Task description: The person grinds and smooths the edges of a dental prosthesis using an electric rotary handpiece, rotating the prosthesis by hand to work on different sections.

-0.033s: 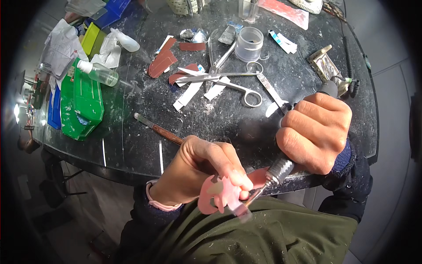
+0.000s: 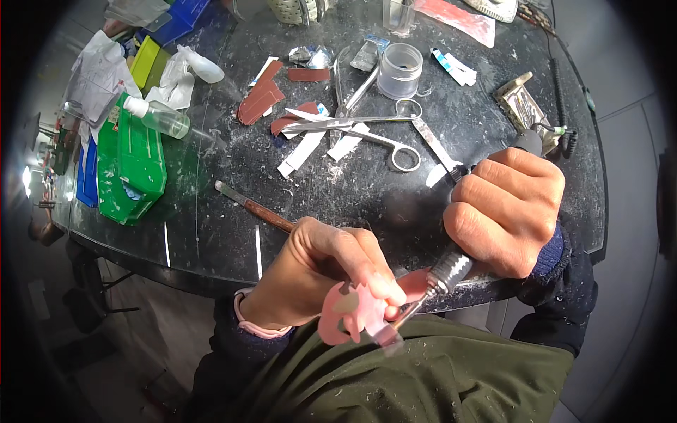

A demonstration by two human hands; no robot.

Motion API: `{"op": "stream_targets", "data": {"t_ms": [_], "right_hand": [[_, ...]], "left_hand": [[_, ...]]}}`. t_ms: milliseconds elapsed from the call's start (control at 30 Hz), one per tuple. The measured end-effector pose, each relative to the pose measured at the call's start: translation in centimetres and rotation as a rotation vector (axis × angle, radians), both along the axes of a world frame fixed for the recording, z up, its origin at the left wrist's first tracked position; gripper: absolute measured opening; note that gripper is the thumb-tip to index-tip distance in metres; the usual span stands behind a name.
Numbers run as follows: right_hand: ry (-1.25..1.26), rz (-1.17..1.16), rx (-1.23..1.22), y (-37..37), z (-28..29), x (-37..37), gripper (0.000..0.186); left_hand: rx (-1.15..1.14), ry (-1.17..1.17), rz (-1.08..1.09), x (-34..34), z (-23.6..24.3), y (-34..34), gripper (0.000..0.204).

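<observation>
My left hand pinches a pink denture base, thin and irregular with a notched edge, above my lap at the table's front edge. My right hand is wrapped round a dark rotary handpiece that slants down and left. Its metal shank reaches a blurred tip beside the lower right edge of the pink piece; whether they touch I cannot tell. A wooden-handled knife lies just beyond my left hand. Farther back, scissors rest across white strips and brown sandpaper.
A clear jar stands behind the scissors. At the right is a small box of burs near a coiled cord. Green trays, a spray bottle and crumpled plastic crowd the left. White dust covers the dark tabletop.
</observation>
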State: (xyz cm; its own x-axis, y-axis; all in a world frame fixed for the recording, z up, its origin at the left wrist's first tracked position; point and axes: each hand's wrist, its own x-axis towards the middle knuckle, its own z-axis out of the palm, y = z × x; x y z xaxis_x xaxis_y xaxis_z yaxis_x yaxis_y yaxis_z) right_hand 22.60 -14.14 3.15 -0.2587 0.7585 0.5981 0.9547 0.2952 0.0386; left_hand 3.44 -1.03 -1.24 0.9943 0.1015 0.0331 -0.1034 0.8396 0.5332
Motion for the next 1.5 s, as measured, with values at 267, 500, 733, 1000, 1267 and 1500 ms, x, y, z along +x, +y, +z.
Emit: {"op": "stream_targets", "data": {"t_ms": [267, 500, 733, 1000, 1267, 1500], "right_hand": [[0.02, 0.042, -0.028, -0.1, -0.2, 0.2, 0.023], [0.012, 0.026, 0.002, 0.2, -0.2, 0.0, 0.024], [0.026, 0.013, 0.021, 0.1, -0.2, -0.1, 0.024], [0.0, -0.004, 0.029, 0.3, -0.1, -0.1, 0.023], [0.055, -0.037, 0.035, 0.3, 0.1, 0.0, 0.04], [-0.055, 0.016, 0.041, -0.1, -0.2, 0.5, 0.055]], "left_hand": [[0.031, -0.021, 0.007, -0.1, 0.0, 0.1, 0.011], [0.044, 0.004, 0.02, -0.1, 0.2, -0.1, 0.009], [0.046, 0.005, 0.011, 0.0, 0.2, 0.1, 0.009], [0.057, 0.008, 0.022, 0.0, 0.2, 0.0, 0.008], [0.057, 0.003, 0.009, -0.1, 0.1, 0.2, 0.009], [0.082, 0.061, 0.066, -0.2, 0.3, 0.2, 0.009]]}}
